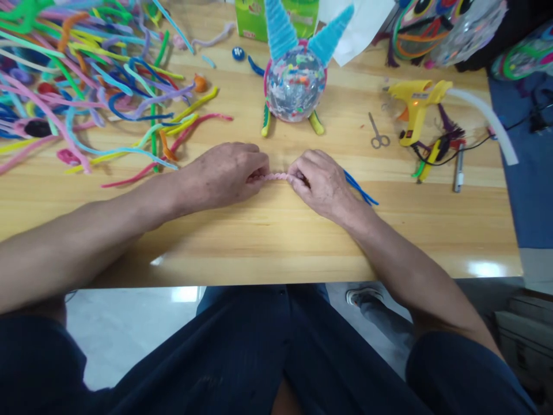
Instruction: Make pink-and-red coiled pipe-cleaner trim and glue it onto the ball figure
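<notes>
Pink twisted pipe cleaner [275, 176] lay mid-table, stretched between both hands. Left hand [224, 173] and right hand [322, 181] each pinched an end, fingers closed. Blue pipe cleaner [360, 189] just right; glitter ball figure [295, 83] beyond.

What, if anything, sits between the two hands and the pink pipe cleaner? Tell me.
Nothing visible. The left hand and the right hand each pinch an end of the pink pipe cleaner directly, above bare table. A blue pipe cleaner lies beside the right hand.
</notes>
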`<state>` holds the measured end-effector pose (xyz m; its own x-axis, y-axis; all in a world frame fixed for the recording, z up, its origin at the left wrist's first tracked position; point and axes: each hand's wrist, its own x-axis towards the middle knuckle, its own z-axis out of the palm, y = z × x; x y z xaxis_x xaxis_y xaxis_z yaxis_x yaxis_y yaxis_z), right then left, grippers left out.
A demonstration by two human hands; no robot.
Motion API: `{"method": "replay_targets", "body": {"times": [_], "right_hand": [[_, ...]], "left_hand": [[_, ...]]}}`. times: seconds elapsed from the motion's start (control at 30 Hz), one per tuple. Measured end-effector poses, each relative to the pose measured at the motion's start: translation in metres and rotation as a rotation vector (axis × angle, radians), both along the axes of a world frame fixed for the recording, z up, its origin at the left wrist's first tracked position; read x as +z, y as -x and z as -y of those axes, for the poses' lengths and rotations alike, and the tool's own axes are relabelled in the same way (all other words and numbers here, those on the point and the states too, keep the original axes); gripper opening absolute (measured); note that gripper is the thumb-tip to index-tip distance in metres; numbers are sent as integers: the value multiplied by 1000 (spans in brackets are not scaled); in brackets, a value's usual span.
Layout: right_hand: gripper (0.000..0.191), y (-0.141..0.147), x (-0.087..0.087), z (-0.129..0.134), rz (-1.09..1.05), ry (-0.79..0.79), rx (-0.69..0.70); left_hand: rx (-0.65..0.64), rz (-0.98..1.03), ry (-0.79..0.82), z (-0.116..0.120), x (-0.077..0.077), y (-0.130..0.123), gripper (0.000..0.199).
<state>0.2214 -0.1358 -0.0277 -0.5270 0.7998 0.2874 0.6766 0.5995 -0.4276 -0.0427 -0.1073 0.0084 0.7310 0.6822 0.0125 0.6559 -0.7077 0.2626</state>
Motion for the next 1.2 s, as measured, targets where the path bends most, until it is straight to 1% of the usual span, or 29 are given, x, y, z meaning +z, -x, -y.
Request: {"method": "replay_targets", "body": {"times": [0.1, 0.17, 0.23, 0.4, 0.53, 0.73, 0.83, 0.9, 0.97, 1.03, 1.1, 1.2], "right_hand": [[8, -4, 4, 3, -7, -1, 14], [10, -4, 7, 4, -24, -15, 16], [13, -2, 9, 5, -43, -31, 21], [13, 11, 7, 4, -51, -60, 62], [17, 16, 8, 4, -44, -52, 61], [16, 16, 17, -2, 11, 20, 70], [7, 18, 19, -6, 29, 31, 82], [2, 20, 18, -7, 22, 12, 82], [3, 22, 15, -8, 6, -20, 83], [9, 23, 11, -8, -6, -29, 89], [13, 23, 9, -9, -13, -9, 101], [11, 23, 9, -10, -11, 23, 119]], "left_hand": [[32, 23, 23, 7, 2, 5, 27], [43, 42, 40, 11, 1, 6, 30], [50, 79, 29, 15, -3, 6, 29], [63, 163, -62, 19, -20, 3, 25], [34, 163, -127, 20, -25, 3, 25], [-8, 154, -112, 18, -22, 6, 31], [-3, 151, -108, 18, -23, 8, 31], [2, 142, -110, 19, -21, 9, 31], [9, 133, -105, 20, -18, 11, 31], [23, 116, -92, 22, -13, 14, 30], [44, 89, -67, 22, -9, 19, 29], [85, 45, -11, 21, -4, 25, 28]]}}
